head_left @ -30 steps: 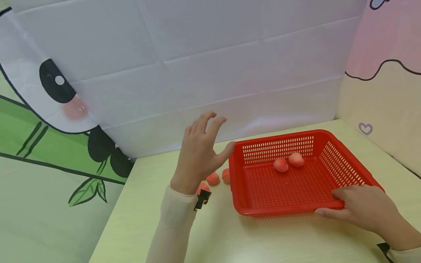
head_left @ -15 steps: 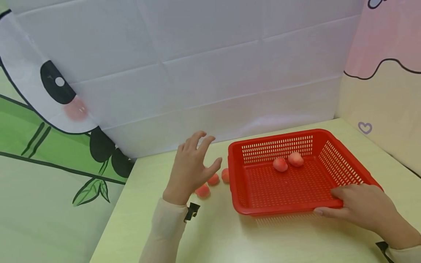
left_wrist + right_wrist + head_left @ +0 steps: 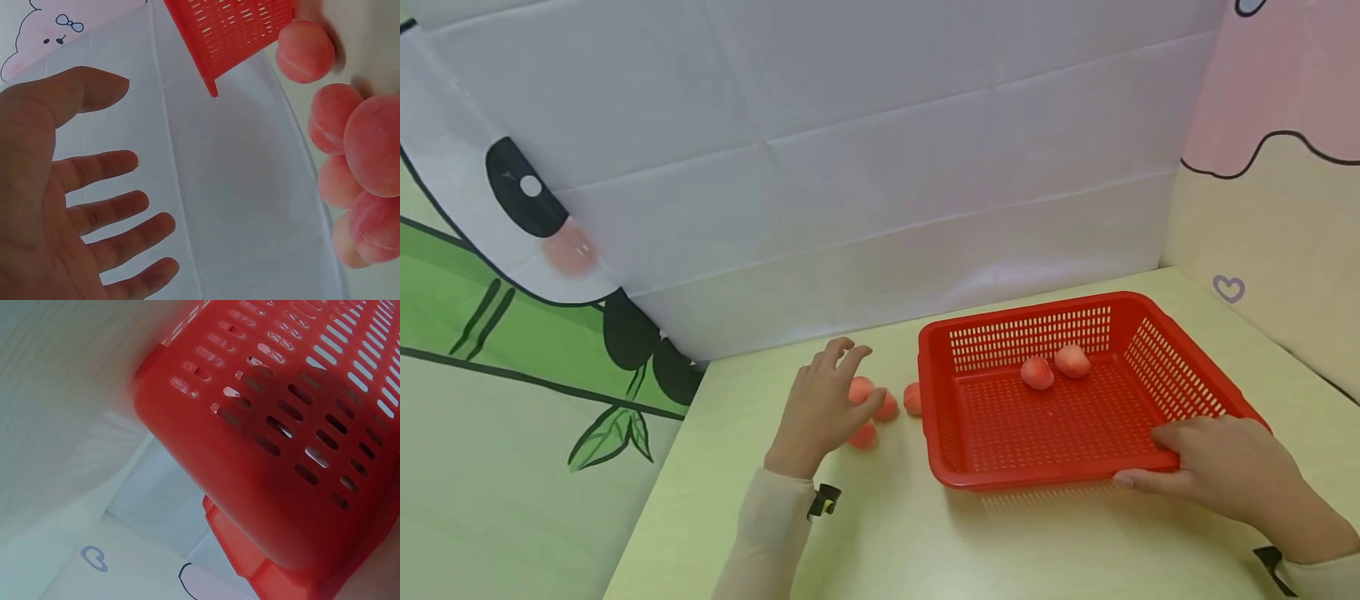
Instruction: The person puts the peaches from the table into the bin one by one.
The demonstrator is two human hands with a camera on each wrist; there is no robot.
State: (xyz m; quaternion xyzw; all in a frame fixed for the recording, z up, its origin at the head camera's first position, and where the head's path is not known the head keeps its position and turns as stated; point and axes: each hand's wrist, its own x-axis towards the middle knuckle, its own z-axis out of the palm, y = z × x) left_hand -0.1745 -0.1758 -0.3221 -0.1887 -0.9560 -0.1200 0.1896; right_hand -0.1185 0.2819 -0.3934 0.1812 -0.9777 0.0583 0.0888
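Note:
A red plastic basket [image 3: 1052,442] with slotted walls stands on the table, with two peaches [image 3: 1056,367] inside toward its far wall. My right hand [image 3: 1243,479] grips its near right rim, thumb outside and fingers over the edge. In the right wrist view, the slotted basket wall [image 3: 219,456] fills much of the picture. My left hand [image 3: 823,408] hovers by several loose peaches [image 3: 862,436] left of the basket, fingers spread and slightly bent, holding nothing. The left wrist view shows these peaches [image 3: 381,144] bunched at the right, apart from the fingers.
The pale yellow table [image 3: 925,550] runs back to a white sheet wall [image 3: 880,183]. A printed cream and pink panel [image 3: 1270,242] stands along the right side, and a green printed sheet [image 3: 490,400] hangs at the left.
My left hand has come down and to the left, from beside the basket's left rim to the loose peaches. The right hand keeps its grip on the basket, which stays in place.

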